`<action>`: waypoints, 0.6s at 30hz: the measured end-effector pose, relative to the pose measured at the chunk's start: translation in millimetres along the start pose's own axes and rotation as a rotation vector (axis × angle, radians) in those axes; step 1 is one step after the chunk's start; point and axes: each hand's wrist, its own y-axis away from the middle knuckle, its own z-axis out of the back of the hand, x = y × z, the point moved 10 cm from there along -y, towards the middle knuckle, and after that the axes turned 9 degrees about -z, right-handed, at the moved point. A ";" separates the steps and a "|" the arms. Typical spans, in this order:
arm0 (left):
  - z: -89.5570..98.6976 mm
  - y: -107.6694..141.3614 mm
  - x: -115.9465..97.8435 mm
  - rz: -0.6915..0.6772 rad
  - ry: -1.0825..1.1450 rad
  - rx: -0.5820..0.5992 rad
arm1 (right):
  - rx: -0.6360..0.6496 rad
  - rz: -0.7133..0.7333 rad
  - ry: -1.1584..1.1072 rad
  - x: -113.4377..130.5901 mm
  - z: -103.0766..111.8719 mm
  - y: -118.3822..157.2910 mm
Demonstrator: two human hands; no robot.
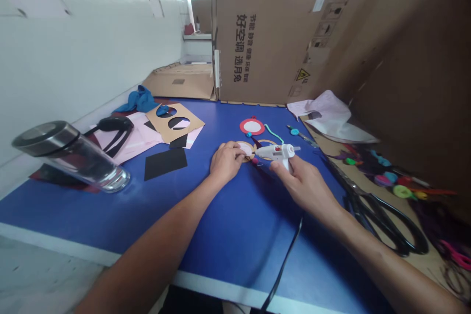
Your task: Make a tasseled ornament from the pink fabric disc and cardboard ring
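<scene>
My right hand (305, 181) is wrapped round the handle of a white glue gun (275, 153), its nozzle pointing left. Close to the nozzle lies a small tan paper ring with a pale centre (247, 148). My left hand (227, 161) pinches at the left edge of this ring with the fingers together. A second tan ring (265, 143) sits partly behind the glue gun. Beyond them is a red disc with a white centre (252, 126), and a mint-green pipe cleaner (273, 132) curves beside it. A dark red pompom (254, 161) rests below the nozzle.
A glass bottle (84, 157) stands at left, near black paper (165, 163) and a tan sheet with round holes (178, 122). Large black-handled scissors (386, 221) and bright craft bits (401, 190) lie at right. A tall cardboard box (279, 34) rises behind. A black cord (285, 260) crosses the front edge.
</scene>
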 end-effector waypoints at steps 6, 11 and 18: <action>-1.2 0.7 1.9 0.014 -0.002 0.006 | 0.027 -0.009 0.093 -3.4 -15.3 3.0; -1.6 1.0 1.2 0.019 -0.002 0.010 | 0.034 -0.008 0.145 -3.9 -24.1 2.9; -2.0 1.0 0.5 0.020 -0.004 0.009 | 0.053 -0.006 0.130 -0.9 -28.6 2.3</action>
